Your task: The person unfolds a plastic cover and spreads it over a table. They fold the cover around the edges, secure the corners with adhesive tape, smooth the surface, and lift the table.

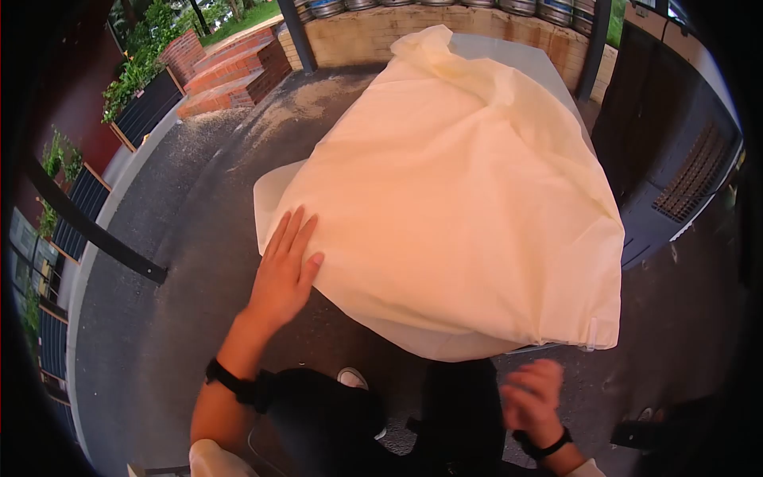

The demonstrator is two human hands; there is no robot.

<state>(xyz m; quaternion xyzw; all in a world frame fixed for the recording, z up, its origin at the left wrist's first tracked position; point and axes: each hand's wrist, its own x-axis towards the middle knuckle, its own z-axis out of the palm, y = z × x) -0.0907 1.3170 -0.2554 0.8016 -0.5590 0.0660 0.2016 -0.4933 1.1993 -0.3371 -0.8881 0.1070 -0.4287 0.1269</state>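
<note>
A large cream cloth lies over a table, creased and bunched along its far and right sides. Pale parts of the tabletop show past the cloth at the back, and another pale edge shows at the left. My left hand rests flat on the cloth's left edge, fingers stretched out. Below the cloth's near right corner is my right hand, apart from it, its curled fingers smeared by motion. A small whitish strip hangs at that corner; I cannot make out what it is.
Dark paving surrounds the table. Brick steps and planters stand at the left. Metal kegs line a low wall behind. A dark cabinet with a vent is at the right.
</note>
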